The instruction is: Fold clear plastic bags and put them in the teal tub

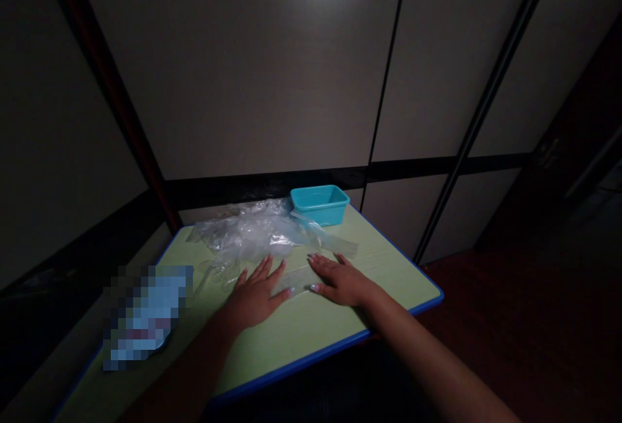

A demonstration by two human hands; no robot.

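Note:
Between my hands a strip of clear plastic, seemingly a flattened plastic bag (297,282), lies on the green tabletop (286,345). My left hand (257,293) rests palm down on its left part, fingers spread. On its right end lies my right hand (340,279), also palm down, with the fingers stretched out and the thumb apart. Just beyond the left fingertips is a crumpled heap of clear plastic bags (253,228). One flat piece of clear plastic (335,241) reaches from the heap to a spot above my right fingers.
A turquoise plastic basket (323,216) stands at the table's far corner, beside the heap. At the left edge lies a blurred-out bluish object (150,316). The table has a blue rim (311,359), and wardrobe panels (272,73) rise directly behind it.

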